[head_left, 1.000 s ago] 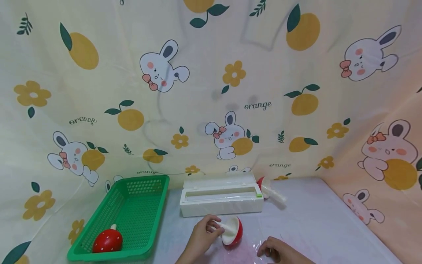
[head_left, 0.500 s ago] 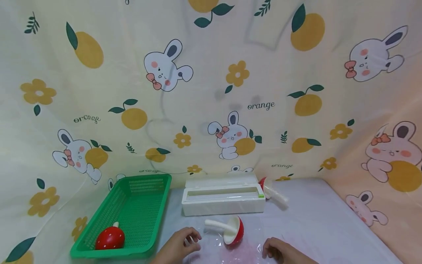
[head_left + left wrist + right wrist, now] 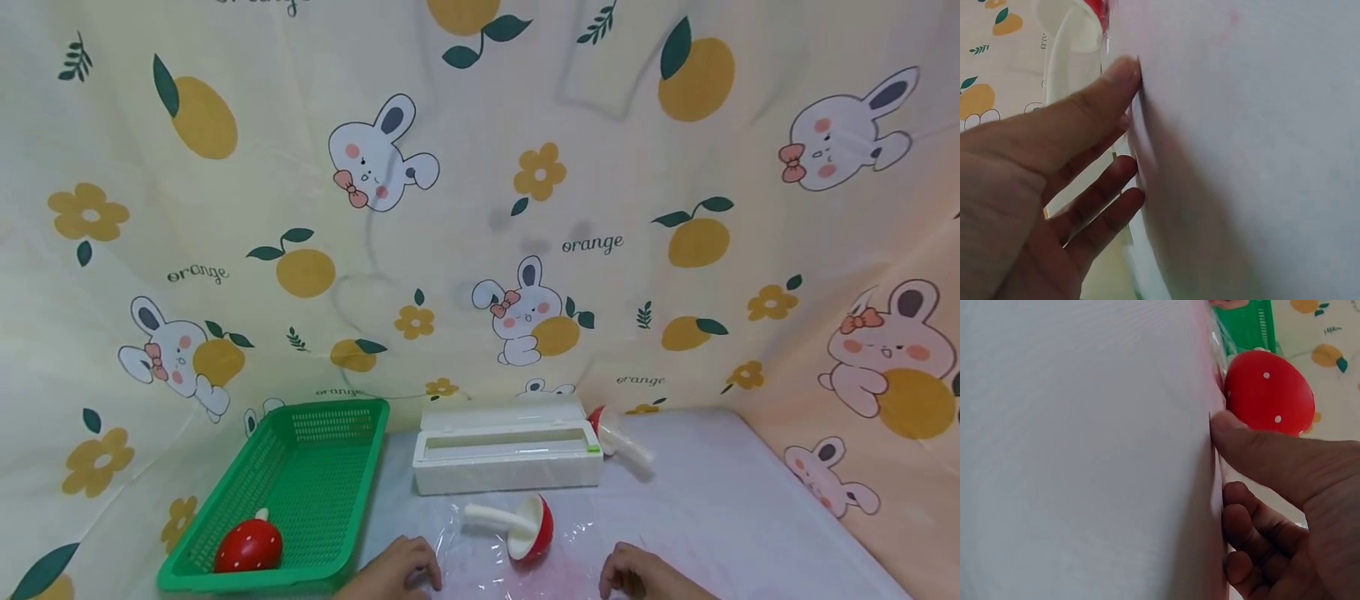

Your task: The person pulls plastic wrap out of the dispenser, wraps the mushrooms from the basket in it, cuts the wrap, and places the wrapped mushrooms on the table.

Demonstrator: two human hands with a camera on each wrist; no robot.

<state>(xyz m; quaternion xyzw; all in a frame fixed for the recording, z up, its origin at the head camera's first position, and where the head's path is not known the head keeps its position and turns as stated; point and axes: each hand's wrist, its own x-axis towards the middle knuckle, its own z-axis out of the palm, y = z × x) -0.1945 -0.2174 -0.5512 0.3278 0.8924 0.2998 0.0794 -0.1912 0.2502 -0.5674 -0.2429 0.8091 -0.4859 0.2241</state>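
Observation:
A toy mushroom (image 3: 530, 530) with a red cap and white stem lies on its side on a sheet of clear plastic wrap (image 3: 480, 575) on the table. Left of it, my left hand (image 3: 396, 570) touches the table at the wrap's left edge; the left wrist view shows its thumb (image 3: 1124, 70) apart from the loosely bent fingers. At the wrap's right side rests my right hand (image 3: 649, 573), its fingers bent and its thumb (image 3: 1229, 424) against the surface. Whether it pinches the film is hidden. The red cap (image 3: 1269, 394) shows beyond it in the right wrist view.
A white cling film dispenser (image 3: 507, 475) with its lid up stands behind the mushroom. Another mushroom (image 3: 619, 442), seemingly wrapped, lies at its right end. On the left, a green basket (image 3: 369, 483) holds a red dotted mushroom (image 3: 249, 545). A patterned curtain (image 3: 465, 183) hangs behind.
My left hand has let go of the mushroom's stem, leaving it on the wrap, and moved left and down to the wrap's left edge. My right hand has hardly moved.

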